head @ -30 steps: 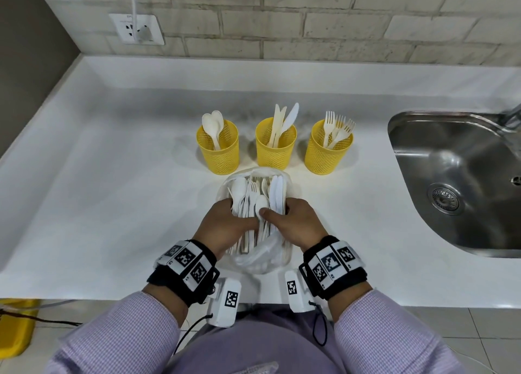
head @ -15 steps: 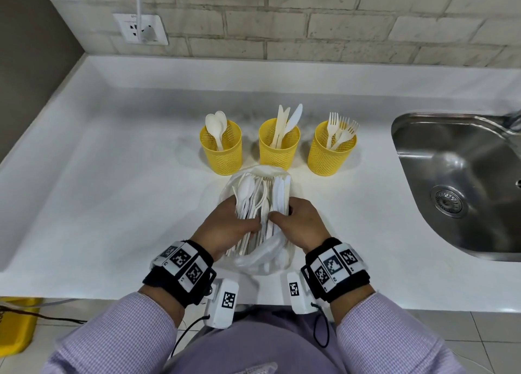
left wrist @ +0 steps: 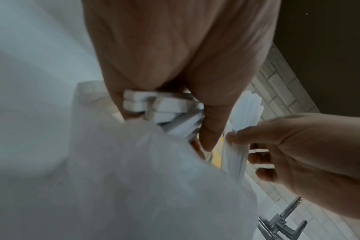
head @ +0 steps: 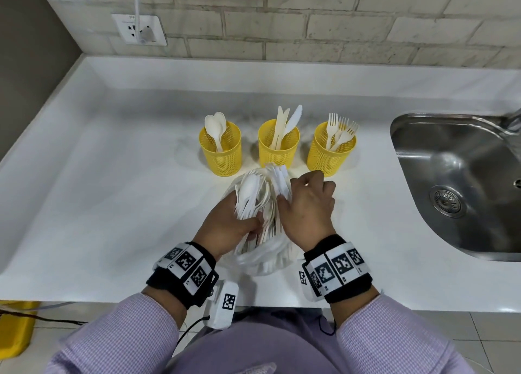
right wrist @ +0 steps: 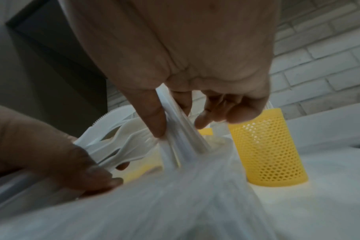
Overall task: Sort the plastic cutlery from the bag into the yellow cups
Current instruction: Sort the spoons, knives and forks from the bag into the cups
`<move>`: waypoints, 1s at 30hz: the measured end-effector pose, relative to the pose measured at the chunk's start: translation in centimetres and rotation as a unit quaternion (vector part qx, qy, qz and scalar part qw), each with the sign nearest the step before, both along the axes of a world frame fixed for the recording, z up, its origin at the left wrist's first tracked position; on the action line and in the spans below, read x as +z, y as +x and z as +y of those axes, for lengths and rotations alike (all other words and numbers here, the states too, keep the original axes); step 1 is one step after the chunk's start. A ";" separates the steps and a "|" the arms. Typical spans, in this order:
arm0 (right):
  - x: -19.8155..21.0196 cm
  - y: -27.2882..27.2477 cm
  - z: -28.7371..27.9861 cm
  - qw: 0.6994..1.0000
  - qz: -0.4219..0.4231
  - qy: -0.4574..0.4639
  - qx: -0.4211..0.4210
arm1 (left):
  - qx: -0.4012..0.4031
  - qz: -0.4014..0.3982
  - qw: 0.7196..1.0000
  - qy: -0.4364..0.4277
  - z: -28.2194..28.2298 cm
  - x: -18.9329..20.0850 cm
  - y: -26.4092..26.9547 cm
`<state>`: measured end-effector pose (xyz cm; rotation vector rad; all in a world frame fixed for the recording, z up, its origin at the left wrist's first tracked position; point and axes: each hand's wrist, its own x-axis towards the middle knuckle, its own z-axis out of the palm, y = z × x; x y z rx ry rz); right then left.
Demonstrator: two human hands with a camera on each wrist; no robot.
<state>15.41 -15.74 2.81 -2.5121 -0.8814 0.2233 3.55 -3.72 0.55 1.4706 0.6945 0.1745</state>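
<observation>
Three yellow mesh cups stand in a row on the white counter: the left cup (head: 220,151) holds spoons, the middle cup (head: 278,143) knives, the right cup (head: 331,150) forks. In front of them lies a clear plastic bag (head: 263,258) of white cutlery. My left hand (head: 229,228) grips a bundle of spoons and forks (head: 251,197) sticking out of the bag; their handle ends (left wrist: 164,112) show in its fist. My right hand (head: 306,204) pinches a stack of white knives (head: 282,180) between thumb and fingers (right wrist: 154,116), with the knives (right wrist: 181,123) partly drawn from the bag (right wrist: 175,194).
A steel sink (head: 462,181) with a drain is set into the counter at the right, and a tap (left wrist: 282,222) shows in the left wrist view. A brick wall with a socket (head: 139,29) runs behind. The counter's front edge (head: 84,289) is near my wrists.
My right hand has moved forward and up toward the cups, lifting the stack of knives out of the bundle. My left hand has shifted slightly forward, still gripping the rest.
</observation>
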 end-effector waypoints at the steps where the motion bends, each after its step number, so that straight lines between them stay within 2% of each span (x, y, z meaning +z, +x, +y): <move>1: -0.1 0.3 0.1 0.999 0.000 0.027 0.027 | -0.001 -0.005 1.000 0.006 0.0 0.1 0.0; 3: -0.1 0.7 0.3 0.994 0.061 0.074 0.053 | -0.002 -0.019 1.000 0.018 0.1 0.2 0.0; 7: 0.6 0.9 0.5 0.980 0.154 0.121 0.034 | 0.001 -0.038 0.998 0.041 0.5 0.2 0.0; 11: 1.4 0.7 0.3 0.946 0.259 0.193 0.029 | -0.015 -0.053 0.998 0.036 0.1 1.3 0.2; 17: 0.9 0.6 0.5 0.918 0.326 0.220 0.050 | -0.028 -0.096 0.995 0.022 -0.3 1.6 1.3; 22: 0.8 0.4 0.6 0.909 0.338 0.236 0.054 | -0.035 -0.100 0.994 0.021 -0.3 0.7 2.1; 30: 0.7 0.5 0.8 0.946 0.256 0.198 0.032 | -0.022 -0.113 0.993 0.020 -0.8 0.3 2.6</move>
